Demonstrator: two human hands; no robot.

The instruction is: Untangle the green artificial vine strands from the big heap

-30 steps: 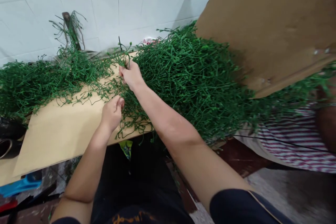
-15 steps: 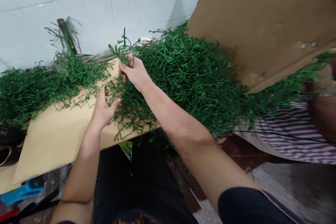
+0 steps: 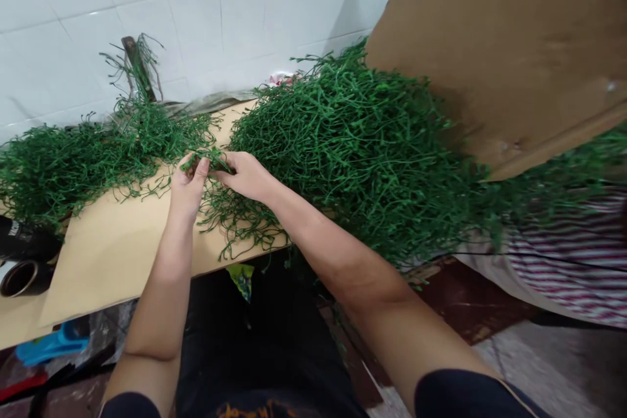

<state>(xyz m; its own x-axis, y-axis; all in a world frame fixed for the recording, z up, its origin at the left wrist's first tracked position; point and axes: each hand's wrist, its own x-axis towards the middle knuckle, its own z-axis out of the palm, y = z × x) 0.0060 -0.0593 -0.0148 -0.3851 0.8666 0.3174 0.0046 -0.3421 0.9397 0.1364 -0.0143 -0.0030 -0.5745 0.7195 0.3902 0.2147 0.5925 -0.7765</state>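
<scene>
A green artificial plant sprig (image 3: 211, 155) lies between my two hands, low over the board. My left hand (image 3: 189, 179) pinches its left end between thumb and fingers. My right hand (image 3: 243, 174) is closed on the other end, its fingertips partly hidden by the stems. Just right of the hands rises a big heap of green plastic sprigs (image 3: 343, 130). Loose stems from it spread under my right hand onto the tan board (image 3: 132, 235). Another pile of sprigs (image 3: 63, 163) lies to the left.
A large brown cardboard sheet (image 3: 509, 59) leans over the heap at the right. Dark rolls (image 3: 27, 277) sit at the board's left end, above a blue plastic item (image 3: 53, 343). White wall tiles (image 3: 196, 26) stand behind. Striped fabric (image 3: 573, 268) shows at the right.
My right hand has brought the sprig down and left from above the board. My left hand, open before, has closed on the sprig's other end. The view has shifted slightly.
</scene>
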